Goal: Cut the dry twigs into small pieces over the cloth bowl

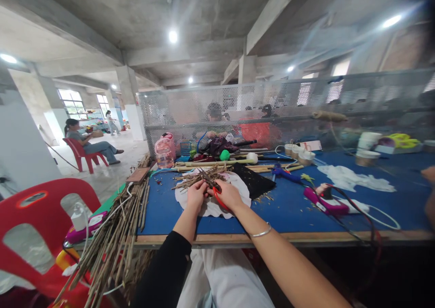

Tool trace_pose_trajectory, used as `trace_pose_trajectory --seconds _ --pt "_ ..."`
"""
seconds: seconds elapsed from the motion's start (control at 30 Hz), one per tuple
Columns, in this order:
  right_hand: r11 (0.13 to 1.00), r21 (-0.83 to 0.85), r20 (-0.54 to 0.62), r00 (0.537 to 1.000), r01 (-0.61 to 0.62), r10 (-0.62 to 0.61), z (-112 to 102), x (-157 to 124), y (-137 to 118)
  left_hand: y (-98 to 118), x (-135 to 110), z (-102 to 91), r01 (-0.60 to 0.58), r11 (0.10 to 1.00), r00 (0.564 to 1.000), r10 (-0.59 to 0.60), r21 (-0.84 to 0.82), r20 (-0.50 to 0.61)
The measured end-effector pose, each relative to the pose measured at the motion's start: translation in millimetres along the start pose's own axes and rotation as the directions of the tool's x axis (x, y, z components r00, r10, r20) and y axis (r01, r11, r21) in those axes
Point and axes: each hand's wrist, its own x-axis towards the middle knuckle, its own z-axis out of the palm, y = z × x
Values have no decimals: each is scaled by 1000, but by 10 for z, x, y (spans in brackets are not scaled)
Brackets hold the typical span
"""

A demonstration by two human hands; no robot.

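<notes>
My right hand (229, 194) is closed around red-handled scissors (220, 201), whose dark blades point up and to the left over a pile of short twigs (188, 179). Close beside the blades, my left hand (196, 196) pinches its fingertips together. What lies between those fingertips is too small to make out. Both hands are over a round white cloth or sheet (241, 185) spread on the blue tabletop (282, 219), with the twigs on its far left part. A black cloth (253, 181) touches its right side.
Long sticks (118, 235) overhang the table's left edge beside a red chair (44, 194). Rods, a green ball (224, 155) and a pink bottle (164, 153) stand behind. To the right are a blue glue gun (285, 174), a purple power strip (326, 201) with cables, and paper cups (367, 156).
</notes>
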Motion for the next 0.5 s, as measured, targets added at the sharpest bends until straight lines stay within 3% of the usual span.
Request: trace_pose_trajectory --seconds 0.27,0.5 --pt "994 -42 -51 994 98 -100 47 22 12 -47 12 -34 -72 996 995 69 51 67" --pt "990 -112 -75 992 89 -98 68 15 18 -86 38 -41 -102 989 992 93 111 87"
